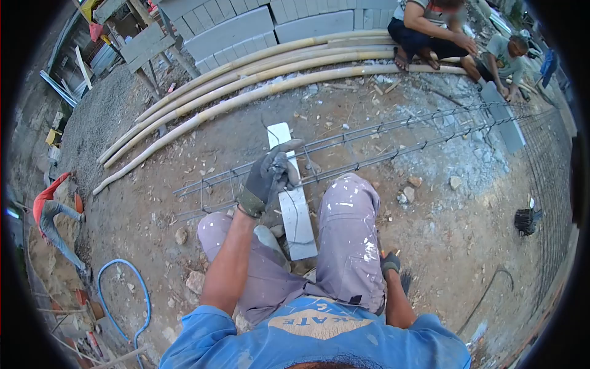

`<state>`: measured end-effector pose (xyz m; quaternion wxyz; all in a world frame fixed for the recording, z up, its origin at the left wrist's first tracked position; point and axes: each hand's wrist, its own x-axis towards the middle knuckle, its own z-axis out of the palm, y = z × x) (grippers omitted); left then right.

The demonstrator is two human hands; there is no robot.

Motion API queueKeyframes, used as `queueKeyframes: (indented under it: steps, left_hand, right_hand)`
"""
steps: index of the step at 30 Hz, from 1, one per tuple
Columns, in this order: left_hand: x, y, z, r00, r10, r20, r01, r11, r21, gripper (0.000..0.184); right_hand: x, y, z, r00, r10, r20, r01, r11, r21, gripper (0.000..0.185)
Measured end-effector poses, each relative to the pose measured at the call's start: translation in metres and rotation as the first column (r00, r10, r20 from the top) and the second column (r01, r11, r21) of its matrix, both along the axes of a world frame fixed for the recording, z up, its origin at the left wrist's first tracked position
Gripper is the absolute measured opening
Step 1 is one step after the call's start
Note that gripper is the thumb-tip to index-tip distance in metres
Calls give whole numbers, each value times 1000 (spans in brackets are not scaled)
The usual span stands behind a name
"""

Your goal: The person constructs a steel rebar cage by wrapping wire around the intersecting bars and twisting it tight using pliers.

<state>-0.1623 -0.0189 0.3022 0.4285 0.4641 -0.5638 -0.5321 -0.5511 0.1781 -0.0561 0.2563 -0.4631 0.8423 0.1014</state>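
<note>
My left hand [270,178], in a grey glove, is over a long steel rebar cage [359,165]. Its fingers are curled except one stretched to the right; anything pinched in them is too small to make out. The cage rests across a pale rectangular block [297,224] between my knees, and a thin wire crosses the block's face. Beside my right thigh, my right hand [389,264], also gloved, is low and partly hidden. It closes around a tool with orange handle ends [397,253]. A dark bundle of thin wires [405,281] shows next to that hand.
Bamboo poles [258,92] lie before stacked grey blocks [230,34]. Two people [430,31] crouch at upper right by a grey board [503,120]. Wire mesh [547,166] runs along the right. At left are a bending person [55,212] and a blue hose [147,295].
</note>
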Motion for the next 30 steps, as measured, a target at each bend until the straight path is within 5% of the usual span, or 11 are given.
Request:
queueKeyframes:
  steps: [3,5,8,11,13,14,17,21,23,27,30]
  left_hand:
    - [-25,2,46,989,-147,26,148,989,-29,45]
    - [-47,-5,67,861,-108,-497,48,990,-132,39]
    - [-63,-18,114,570,-246,-784,89,967,-240,37]
    - [-71,-23,152,453,-309,-836,57,946,-318,35]
    - [-57,-22,169,440,-338,-832,58,935,-349,37]
    - [-43,-19,177,565,-289,-773,-51,923,-382,37]
    - [-7,6,197,774,-22,-633,-306,862,-404,38]
    - [21,31,203,768,-284,-574,-48,868,-494,43]
    - [33,40,201,577,-446,-684,-72,806,-587,45]
    - [20,68,211,802,75,-593,-398,807,-436,43]
    - [32,75,206,654,-274,-705,-229,817,-530,46]
  right_hand:
    - [-11,-75,73,980,25,196,93,817,-569,35]
    - [23,-131,217,950,188,250,117,526,-842,34]
    - [100,-162,376,743,656,134,92,99,-991,37]
    - [169,-159,443,387,847,364,320,247,-915,35]
    - [184,-159,470,229,719,657,167,636,-754,34]
    - [189,-164,477,293,860,417,207,369,-906,28]
    - [169,-174,499,425,878,218,82,202,-976,20]
    - [145,-154,543,659,636,-402,-306,-261,-915,13]
    - [141,-138,565,640,666,-384,-287,-257,-923,13]
    - [141,-112,593,574,592,-566,-396,-404,-825,13]
    - [144,-89,608,546,579,-606,-523,-330,-786,21]
